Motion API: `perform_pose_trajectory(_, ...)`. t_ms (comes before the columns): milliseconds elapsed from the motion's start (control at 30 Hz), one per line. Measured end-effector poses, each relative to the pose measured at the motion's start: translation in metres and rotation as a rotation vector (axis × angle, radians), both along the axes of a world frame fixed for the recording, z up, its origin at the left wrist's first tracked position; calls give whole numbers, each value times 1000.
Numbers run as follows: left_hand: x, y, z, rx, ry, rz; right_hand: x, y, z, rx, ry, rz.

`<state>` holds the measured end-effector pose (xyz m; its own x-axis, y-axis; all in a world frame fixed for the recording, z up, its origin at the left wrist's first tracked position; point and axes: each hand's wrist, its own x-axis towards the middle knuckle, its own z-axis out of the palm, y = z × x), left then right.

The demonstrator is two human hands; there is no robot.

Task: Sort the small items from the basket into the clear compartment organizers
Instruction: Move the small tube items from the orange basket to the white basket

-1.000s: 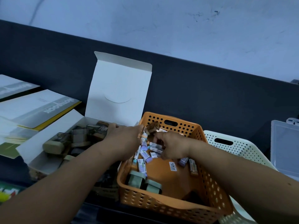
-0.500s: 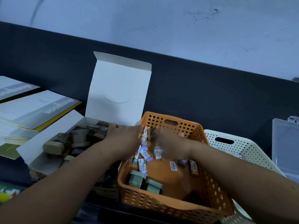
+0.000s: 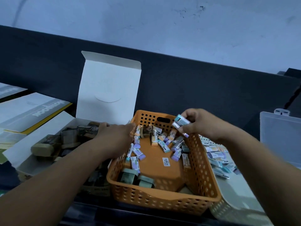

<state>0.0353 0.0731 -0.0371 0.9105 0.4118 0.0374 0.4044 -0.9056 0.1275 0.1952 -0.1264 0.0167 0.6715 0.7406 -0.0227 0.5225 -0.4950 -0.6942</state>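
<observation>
Right hand (image 3: 200,126) pinches small items (image 3: 180,122) above the orange basket's (image 3: 162,200) far right rim.

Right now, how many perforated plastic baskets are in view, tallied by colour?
Orange perforated plastic basket: 1
White perforated plastic basket: 1
Total: 2

Bare L hand (image 3: 114,137), bare R hand (image 3: 202,124)

grey booklet cover (image 3: 35,110) reads "notebook", upside down; white sticker (image 3: 166,161) illegible.
</observation>
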Motion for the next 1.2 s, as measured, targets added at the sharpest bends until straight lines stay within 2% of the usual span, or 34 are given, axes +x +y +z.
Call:
perform_pose_trajectory(100, 0, -1, 1, -8, -3, 1, 20, -35, -1, 58, 13, -153)
perform_pose_trajectory(267, 0, 0, 1, 5, 7, 6, 43, -72, -26, -67, -8, -349)
perform_pose_trajectory(367, 0, -2, 2, 28, 31, 22, 43, -70, -31, -88, -142, -396)
perform_pose_trajectory(467, -1, -2, 2, 38, 36, 23, 23, -47, -25, -37, -261, -275)
perform_pose_trajectory(567, -2, -1, 2, 44, 37, 22, -10, -9, -19, -59, -244, -60)
perform_pose_trajectory(633, -2, -1, 1, 41, 36, 24, -29, 17, -20, -141, -195, 115)
perform_pose_trajectory(733, -1, 0, 1, 50, 37, 20, -45, 57, -30, -353, -244, 379)
perform_pose_trajectory(833, -1, 1, 0, 43, 36, 14, -52, 88, -46, -493, -290, 530)
perform_pose_trajectory(1067, -1, 5, -3, 14, -6, 9, -36, 84, -60, -564, -377, 532)
perform_pose_trajectory(1200, 1, 6, -5, -5, -30, 7, -24, 77, -63, -456, -368, 433)
